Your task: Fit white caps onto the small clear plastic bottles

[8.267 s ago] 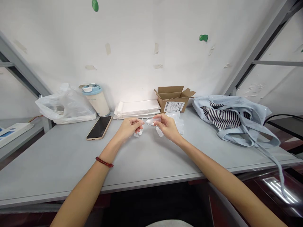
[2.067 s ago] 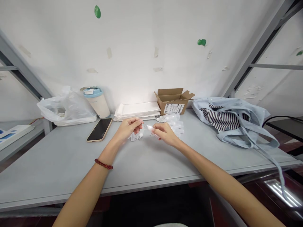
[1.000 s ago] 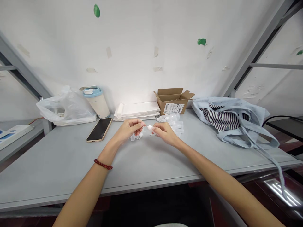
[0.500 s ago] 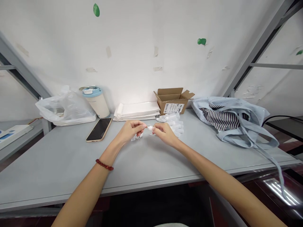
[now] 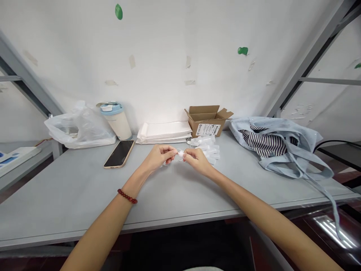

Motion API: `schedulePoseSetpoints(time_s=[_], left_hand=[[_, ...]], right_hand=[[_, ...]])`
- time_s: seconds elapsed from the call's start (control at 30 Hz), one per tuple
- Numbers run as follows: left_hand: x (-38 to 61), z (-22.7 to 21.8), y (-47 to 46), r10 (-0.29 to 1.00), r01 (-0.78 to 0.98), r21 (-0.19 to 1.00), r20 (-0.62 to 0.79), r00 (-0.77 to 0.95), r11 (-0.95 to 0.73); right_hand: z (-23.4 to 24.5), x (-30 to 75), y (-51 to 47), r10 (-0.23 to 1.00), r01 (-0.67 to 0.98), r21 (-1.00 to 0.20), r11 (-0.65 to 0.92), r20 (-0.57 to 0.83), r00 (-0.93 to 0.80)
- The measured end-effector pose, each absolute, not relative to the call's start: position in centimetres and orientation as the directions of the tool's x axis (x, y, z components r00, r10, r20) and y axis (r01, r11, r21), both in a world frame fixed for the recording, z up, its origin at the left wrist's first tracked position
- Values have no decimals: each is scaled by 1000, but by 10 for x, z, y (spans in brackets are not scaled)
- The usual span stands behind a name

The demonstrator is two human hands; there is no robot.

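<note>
A small white piece with a thin clear loop (image 5: 181, 153) is pinched between my two hands above the grey table (image 5: 180, 199). My left hand (image 5: 162, 156) grips its left side with thumb and forefinger; a red bead bracelet (image 5: 127, 196) circles that wrist. My right hand (image 5: 196, 159) pinches the white piece from the right. The piece is too small to name. Several clear and white plastic pieces (image 5: 210, 147) lie in a pile behind my right hand. Some more clear bits show partly under my left hand.
Along the wall stand a white plastic bag (image 5: 81, 128), a blue-lidded cup (image 5: 117, 120), a stack of white envelopes (image 5: 165, 131) and an open cardboard box (image 5: 207, 121). A phone (image 5: 119, 154) lies left of my hands. A light-blue cloth bag (image 5: 276, 139) sits at the right, its strap hanging over the edge.
Both hands stay nearly in place with the small piece between them. The thin clear loop shows more plainly between the fingertips now. The whole view has shifted slightly.
</note>
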State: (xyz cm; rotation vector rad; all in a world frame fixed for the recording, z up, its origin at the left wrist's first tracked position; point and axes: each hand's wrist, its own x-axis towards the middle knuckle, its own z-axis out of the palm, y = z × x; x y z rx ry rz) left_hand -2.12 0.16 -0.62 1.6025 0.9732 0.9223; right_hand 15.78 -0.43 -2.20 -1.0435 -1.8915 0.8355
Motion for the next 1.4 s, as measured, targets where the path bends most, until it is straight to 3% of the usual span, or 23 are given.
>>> schedulePoseSetpoints(time_s=[0.3, 0.5, 0.8, 1.4], left_hand=[[-19, -10, 9, 963, -8, 989, 147, 226, -149], [-20, -4, 4, 956, 34, 987, 142, 256, -156], [-23, -3, 8, 975, 27, 985, 167, 149, -173], [-19, -8, 4, 978, 57, 990, 121, 170, -132]], right_hand=[[-19, 155, -2, 893, 279, -866, 414, 328, -307], [-17, 155, -5, 896, 307, -858, 411, 317, -312], [-17, 156, -3, 887, 406, -793, 455, 362, -287], [-20, 157, -7, 878, 358, -820, 447, 324, -354]])
